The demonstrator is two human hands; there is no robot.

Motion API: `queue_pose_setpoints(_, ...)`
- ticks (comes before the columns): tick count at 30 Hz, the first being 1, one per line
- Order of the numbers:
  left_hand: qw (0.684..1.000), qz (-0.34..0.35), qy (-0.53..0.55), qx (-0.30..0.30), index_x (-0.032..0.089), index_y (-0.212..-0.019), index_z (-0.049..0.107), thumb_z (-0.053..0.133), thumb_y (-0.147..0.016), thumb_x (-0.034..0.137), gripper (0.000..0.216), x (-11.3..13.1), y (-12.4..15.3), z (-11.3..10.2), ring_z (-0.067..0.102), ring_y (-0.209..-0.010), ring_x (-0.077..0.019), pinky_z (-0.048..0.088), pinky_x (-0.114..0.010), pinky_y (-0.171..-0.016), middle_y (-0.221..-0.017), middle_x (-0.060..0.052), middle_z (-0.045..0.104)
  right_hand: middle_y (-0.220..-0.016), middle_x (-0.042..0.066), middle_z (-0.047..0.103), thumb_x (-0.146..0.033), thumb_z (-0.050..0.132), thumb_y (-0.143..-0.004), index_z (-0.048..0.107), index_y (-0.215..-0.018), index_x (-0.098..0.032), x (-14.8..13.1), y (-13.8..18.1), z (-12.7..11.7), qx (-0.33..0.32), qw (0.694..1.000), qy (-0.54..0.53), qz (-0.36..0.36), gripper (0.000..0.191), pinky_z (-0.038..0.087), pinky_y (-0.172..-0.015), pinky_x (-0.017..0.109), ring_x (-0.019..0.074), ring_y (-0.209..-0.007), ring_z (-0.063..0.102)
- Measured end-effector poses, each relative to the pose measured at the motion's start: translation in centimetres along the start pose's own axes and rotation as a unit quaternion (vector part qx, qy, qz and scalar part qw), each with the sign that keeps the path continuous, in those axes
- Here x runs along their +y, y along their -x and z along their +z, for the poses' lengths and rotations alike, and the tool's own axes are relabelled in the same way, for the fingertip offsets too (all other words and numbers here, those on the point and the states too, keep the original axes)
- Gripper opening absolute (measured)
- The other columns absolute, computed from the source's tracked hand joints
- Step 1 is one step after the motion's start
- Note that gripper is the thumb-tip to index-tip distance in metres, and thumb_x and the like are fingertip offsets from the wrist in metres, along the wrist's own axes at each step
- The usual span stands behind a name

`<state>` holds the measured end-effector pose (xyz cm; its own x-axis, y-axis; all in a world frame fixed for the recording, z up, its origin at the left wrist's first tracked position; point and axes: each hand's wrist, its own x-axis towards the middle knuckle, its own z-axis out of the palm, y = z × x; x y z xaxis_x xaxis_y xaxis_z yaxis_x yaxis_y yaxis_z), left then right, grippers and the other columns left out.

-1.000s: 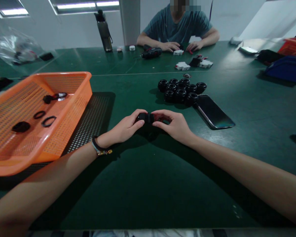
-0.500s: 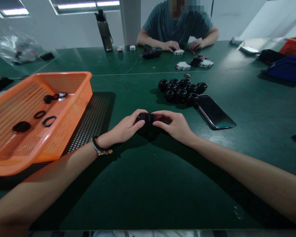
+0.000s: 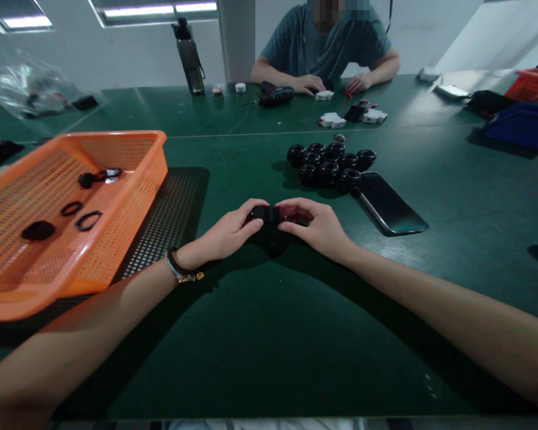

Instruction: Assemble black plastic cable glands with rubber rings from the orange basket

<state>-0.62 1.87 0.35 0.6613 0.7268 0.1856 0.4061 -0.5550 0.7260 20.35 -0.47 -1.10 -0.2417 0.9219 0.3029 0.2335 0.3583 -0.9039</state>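
Between my hands, just above the green table, is a small black cylindrical fitting (image 3: 267, 214). My left hand (image 3: 235, 232) is closed around its left end, thumb in front and fingers behind. At its right end my right hand (image 3: 316, 228) pinches with thumb and fingertips. Something reddish shows inside the curl of the right fingers, too small to make out. Beyond the hands, a cluster of round black fittings (image 3: 329, 173) stands close together, each with a hole in its top. A phone (image 3: 390, 204) lies beside them, its screen dark.
An orange perforated basket (image 3: 137, 206) at left holds a black ring (image 3: 88, 220) and other black parts. A co-worker (image 3: 325, 51) sits opposite, hands on small white pieces (image 3: 332, 120). A power drill (image 3: 275, 95), a bottle (image 3: 189, 60) and a blue bin (image 3: 522, 125) stand farther off.
My right fingers have shifted slightly at the fitting's right end, and more of the reddish bit shows there. My left hand keeps its hold. Across the table, the co-worker's hand moved a little.
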Motion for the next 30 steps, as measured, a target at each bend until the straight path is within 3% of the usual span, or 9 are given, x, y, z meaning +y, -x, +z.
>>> queue_pose_setpoints(12,1.0,-0.012,-0.003,-0.005,0.016,-0.121,0.046,0.036,-0.091,0.042,0.041,0.24,0.06,-0.12,0.058,-0.082,-0.0179,0.045,-0.029,-0.072,-0.102,-0.006,0.062,-0.088,0.003,0.076,-0.029,0.074,-0.07,0.072,-0.095,-0.021,-0.04,-0.16,0.05,-0.002,0.999,-0.028,0.023,0.025,0.058,-0.078,0.038,0.0189,-0.081,0.071)
queue_pose_setpoints(21,1.0,-0.001,0.003,0.0,0.015,-0.12,0.046,0.037,-0.09,0.04,0.04,0.1,0.01,-0.05,0.058,-0.086,-0.0181,0.046,-0.031,-0.078,-0.103,-0.007,0.061,-0.089,0.004,0.077,-0.03,0.073,-0.07,0.073,-0.097,-0.02,-0.03,-0.13,-0.03,-0.008,0.999,-0.026,0.027,0.029,0.058,-0.079,0.037,0.0191,-0.081,0.071)
queue_pose_setpoints(30,1.0,-0.001,0.003,0.001,0.014,-0.12,0.046,0.036,-0.09,0.041,0.041,0.06,-0.09,0.01,0.058,-0.087,-0.0188,0.046,-0.032,-0.079,-0.104,-0.008,0.061,-0.092,0.004,0.075,-0.028,0.072,-0.073,0.075,-0.097,-0.023,-0.09,-0.01,-0.17,0.014,0.999,0.042,-0.006,0.025,0.056,-0.073,0.036,0.019,-0.081,0.068)
